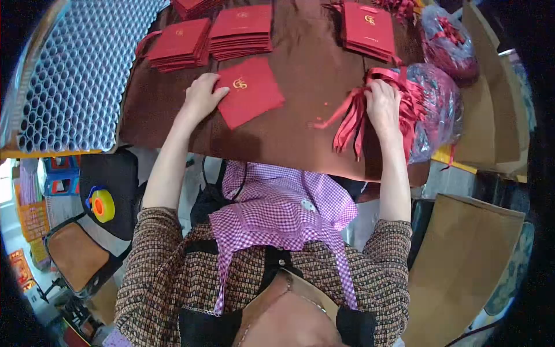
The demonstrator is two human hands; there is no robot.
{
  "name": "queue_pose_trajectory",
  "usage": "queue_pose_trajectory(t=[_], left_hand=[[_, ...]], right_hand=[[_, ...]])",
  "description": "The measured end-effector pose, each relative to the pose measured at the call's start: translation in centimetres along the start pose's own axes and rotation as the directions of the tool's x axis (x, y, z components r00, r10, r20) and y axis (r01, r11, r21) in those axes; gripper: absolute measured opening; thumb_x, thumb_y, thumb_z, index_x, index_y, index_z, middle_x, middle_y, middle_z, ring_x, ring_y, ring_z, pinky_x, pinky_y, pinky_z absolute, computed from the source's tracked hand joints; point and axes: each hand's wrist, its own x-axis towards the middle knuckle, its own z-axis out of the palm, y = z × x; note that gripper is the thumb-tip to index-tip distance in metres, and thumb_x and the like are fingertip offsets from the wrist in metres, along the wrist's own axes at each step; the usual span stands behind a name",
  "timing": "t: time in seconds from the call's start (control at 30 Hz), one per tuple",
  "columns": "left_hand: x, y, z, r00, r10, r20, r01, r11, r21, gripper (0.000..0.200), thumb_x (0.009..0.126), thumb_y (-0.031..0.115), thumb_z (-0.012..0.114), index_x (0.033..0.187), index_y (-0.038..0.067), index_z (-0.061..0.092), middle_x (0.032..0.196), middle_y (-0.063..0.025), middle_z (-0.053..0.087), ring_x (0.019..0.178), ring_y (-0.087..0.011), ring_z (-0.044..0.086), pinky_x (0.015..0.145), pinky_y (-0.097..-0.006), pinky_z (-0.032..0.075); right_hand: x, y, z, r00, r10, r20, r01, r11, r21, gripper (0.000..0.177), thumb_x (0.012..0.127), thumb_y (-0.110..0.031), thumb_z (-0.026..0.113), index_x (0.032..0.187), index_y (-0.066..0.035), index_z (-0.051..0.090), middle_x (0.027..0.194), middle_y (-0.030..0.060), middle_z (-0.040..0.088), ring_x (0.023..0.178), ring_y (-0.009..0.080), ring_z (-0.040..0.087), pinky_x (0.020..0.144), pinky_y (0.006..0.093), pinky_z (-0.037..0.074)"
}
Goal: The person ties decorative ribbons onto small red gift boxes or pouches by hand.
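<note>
My left hand (pixel 203 95) is at the left edge of a flat red square pouch (pixel 250 92) with a gold logo, its thumb and fingers closed on that edge. On the right, my right hand (pixel 381 95) has its fingers bent into a heap of red ribbons (pixel 409 104). Some ribbon ends hang from under the hand toward the table's front edge. Beyond the pouch stand stacks of red pouches (pixel 240 32), and another stack (pixel 369 30) lies at the back right.
The brown tabletop (pixel 306 130) lies between my hands. A rack of blue-grey tubes (pixel 72 75) borders it at left. Plastic bags (pixel 442 98) bulge beside the ribbons, with cardboard (pixel 491 98) further right. A yellow tape roll (pixel 103 204) rests below left.
</note>
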Motion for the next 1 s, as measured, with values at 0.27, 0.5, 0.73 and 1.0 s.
queue_pose_trajectory(t=[0.27,0.5,0.73,1.0], left_hand=[[-0.1,0.9,1.6,0.993,0.101,-0.064,-0.084,0.970,0.229,0.053,0.080,0.034,0.067,0.123,0.007,0.053,0.123,-0.0114,0.055,0.113,-0.0325,0.051,0.091,-0.0468,0.041],[-0.3,2.8,0.7,0.994,0.086,-0.070,-0.065,0.962,0.267,0.048,0.078,0.031,0.070,0.117,0.007,0.056,0.117,-0.0106,0.057,0.111,-0.0311,0.052,0.086,-0.0494,0.042],[-1.6,4.1,0.9,0.987,0.157,-0.045,-0.142,0.960,0.243,0.045,0.075,0.028,0.071,0.109,0.005,0.055,0.105,-0.0117,0.059,0.103,-0.0281,0.055,0.085,-0.0443,0.038],[-4.3,8.6,2.4,0.928,0.359,-0.102,-0.319,0.905,0.281,0.040,0.069,0.032,0.075,0.094,0.007,0.056,0.091,-0.0069,0.055,0.089,-0.0238,0.054,0.078,-0.0396,0.037]], right_hand=[[-3.0,-5.6,-3.1,0.975,-0.207,0.082,0.162,0.914,0.371,0.030,0.075,-0.004,0.065,0.106,-0.006,0.062,0.109,0.0099,0.062,0.108,0.0271,0.056,0.095,0.0398,0.039],[-3.4,-8.9,-0.4,0.986,-0.169,-0.013,0.159,0.898,0.410,0.026,0.077,-0.010,0.066,0.102,-0.005,0.063,0.098,0.0089,0.063,0.097,0.0271,0.057,0.091,0.0401,0.039],[-3.7,-10.1,1.5,0.992,-0.085,-0.098,0.115,0.927,0.357,0.013,0.079,-0.009,0.064,0.092,-0.006,0.061,0.084,0.0065,0.062,0.085,0.0246,0.058,0.087,0.0417,0.039],[-4.0,-12.8,-1.1,0.995,0.100,-0.011,-0.076,0.822,0.565,0.013,0.077,-0.014,0.068,0.086,-0.004,0.066,0.081,0.0104,0.066,0.079,0.0268,0.061,0.075,0.0379,0.042]])
